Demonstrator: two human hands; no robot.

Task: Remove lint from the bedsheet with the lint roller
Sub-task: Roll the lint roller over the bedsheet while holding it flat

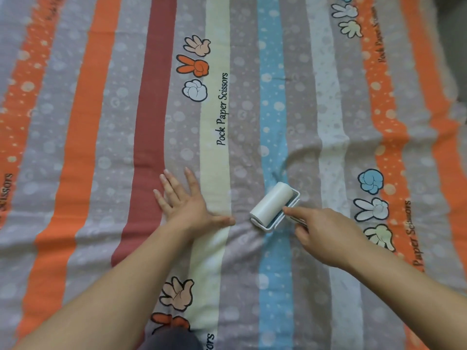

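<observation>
Grip: right hand [326, 236] closed round handle of lint roller [274, 203], index finger along its frame, probably to steer; roller rested on bedsheet [101, 147] at the blue stripe; left hand [184, 205] pressed flat, fingers spread, likely to hold fabric taut.

Beyond the far right edge of the bedsheet [298, 127], a dim grey-green surface [454, 34] fills the far right corner of the view. It is widest at the top and narrows where the cloth's edge slants outward toward the near side. It is blurred and in shadow, so no detail on it can be made out. At the near edge, left of the middle, a dark grey rounded shape [171, 341] lies over the cloth, cut off by the bottom of the view. Whether it is clothing or something else cannot be told.
</observation>
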